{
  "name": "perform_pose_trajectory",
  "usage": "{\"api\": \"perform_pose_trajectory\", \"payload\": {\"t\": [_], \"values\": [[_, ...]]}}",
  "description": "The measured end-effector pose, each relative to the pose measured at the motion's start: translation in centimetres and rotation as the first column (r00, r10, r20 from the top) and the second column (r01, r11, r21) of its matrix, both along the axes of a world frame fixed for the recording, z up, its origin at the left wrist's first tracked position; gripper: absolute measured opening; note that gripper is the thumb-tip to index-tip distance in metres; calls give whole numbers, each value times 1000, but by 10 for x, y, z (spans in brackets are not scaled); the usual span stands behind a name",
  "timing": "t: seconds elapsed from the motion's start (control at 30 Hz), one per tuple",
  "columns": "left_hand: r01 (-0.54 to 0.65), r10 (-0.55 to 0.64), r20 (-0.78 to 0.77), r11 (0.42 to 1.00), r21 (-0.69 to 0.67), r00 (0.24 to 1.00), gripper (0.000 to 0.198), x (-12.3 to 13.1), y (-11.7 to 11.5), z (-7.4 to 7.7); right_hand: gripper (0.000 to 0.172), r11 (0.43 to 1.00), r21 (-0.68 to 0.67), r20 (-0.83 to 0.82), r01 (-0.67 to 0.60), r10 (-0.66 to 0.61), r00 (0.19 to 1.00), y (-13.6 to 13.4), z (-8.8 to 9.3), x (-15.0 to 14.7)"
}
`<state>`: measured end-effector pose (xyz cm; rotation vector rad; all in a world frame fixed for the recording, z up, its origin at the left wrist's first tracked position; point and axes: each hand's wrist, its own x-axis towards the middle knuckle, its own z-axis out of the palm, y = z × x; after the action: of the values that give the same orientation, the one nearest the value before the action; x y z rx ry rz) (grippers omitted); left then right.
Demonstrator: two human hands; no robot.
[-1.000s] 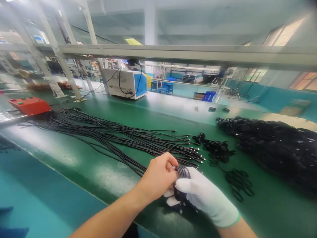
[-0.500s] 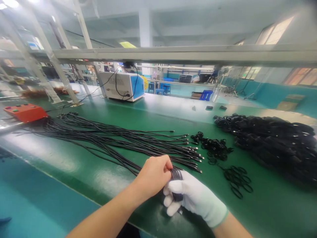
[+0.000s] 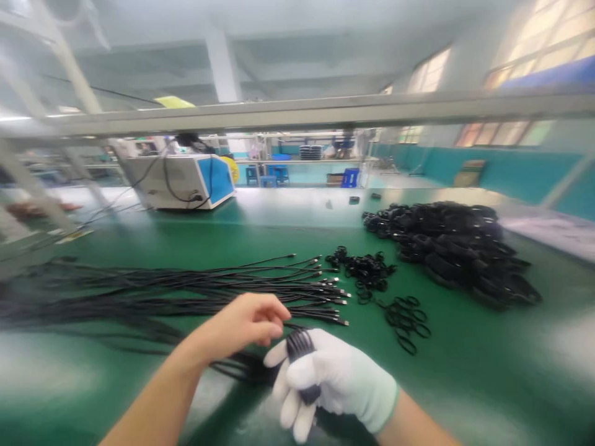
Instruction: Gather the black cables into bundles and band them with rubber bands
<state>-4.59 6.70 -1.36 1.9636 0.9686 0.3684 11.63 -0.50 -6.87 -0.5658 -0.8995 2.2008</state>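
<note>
My right hand [image 3: 332, 381] wears a white glove and grips a coiled black cable [image 3: 300, 347] wound across its palm and fingers. My bare left hand [image 3: 244, 322] is curled, fingertips pinched on the cable strand at the coil's top. Just beyond my hands, a long spread of straight black cables [image 3: 186, 288] lies across the green table [image 3: 465, 371], their metal plug ends pointing right.
Small black rubber rings [image 3: 404, 316] lie scattered right of the cable ends. A big heap of coiled black cables [image 3: 450, 248] sits at the right rear. A white and blue machine [image 3: 183, 179] stands at the back left under a metal frame rail [image 3: 325, 111].
The view has swung to the right, so the orange box has left the picture. My hands shifted slightly left and down with the coil; my left fingers have lifted off the coil's side to its top.
</note>
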Motion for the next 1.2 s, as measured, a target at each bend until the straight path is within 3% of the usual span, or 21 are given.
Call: {"api": "perform_pose_trajectory", "payload": {"t": [0.13, 0.3, 0.43, 0.53, 0.63, 0.7, 0.77, 0.83, 0.9, 0.97, 1.03, 1.1, 1.13, 1.2], "values": [[21, -24, 7, 966, 259, 1000, 12, 53, 34, -13, 53, 995, 62, -176, -75, 84, 981, 1, 15, 10], [112, -115, -13, 928, 355, 993, 11, 150, 39, -47, 51, 993, 104, -282, 62, -30, 959, 2, 24, 30], [90, -95, -2, 932, 352, 995, 23, 183, 40, -59, 45, 982, 80, -306, 170, -138, 942, 2, 27, 44], [7, -18, 31, 950, 312, 999, 19, 165, 47, -50, 41, 983, 23, -363, 181, -161, 918, 7, 25, 48], [-91, 69, 104, 969, 229, 992, 20, 119, 48, -29, 40, 972, -50, -348, 228, -231, 909, 12, 25, 47], [-128, 101, 171, 979, 156, 980, 19, 86, 38, -16, 42, 925, -53, -216, 376, -378, 900, 13, 27, 43], [-140, 127, 260, 990, 31, 957, 18, 59, 21, -9, 44, 830, 24, -24, 557, -556, 831, 15, 27, 37], [-124, 195, 400, 973, -197, 896, 19, 43, 1, -11, 48, 753, 140, 98, 642, -656, 748, 17, 25, 29], [-92, 295, 503, 917, -389, 812, 21, 37, -18, -17, 53, 733, 214, 139, 646, -677, 722, 19, 21, 20], [-122, 357, 522, 894, -430, 775, 21, 38, -31, -26, 55, 719, 262, 183, 643, -691, 699, 20, 14, 10], [-207, 376, 483, 907, -368, 791, 20, 38, -38, -35, 52, 705, 281, 221, 651, -708, 671, 19, 8, 3], [-286, 375, 434, 923, -259, 819, 22, 36, -41, -42, 48, 734, 186, 143, 654, -678, 721, 15, 4, 0], [-313, 376, 424, 926, -211, 824, 22, 34, -43, -44, 46, 776, 97, 54, 624, -630, 775, 12, 2, 0], [-310, 394, 472, 918, -248, 788, 24, 28, -47, -44, 43, 885, -33, -156, 464, -463, 872, 6, 1, 2]]}}
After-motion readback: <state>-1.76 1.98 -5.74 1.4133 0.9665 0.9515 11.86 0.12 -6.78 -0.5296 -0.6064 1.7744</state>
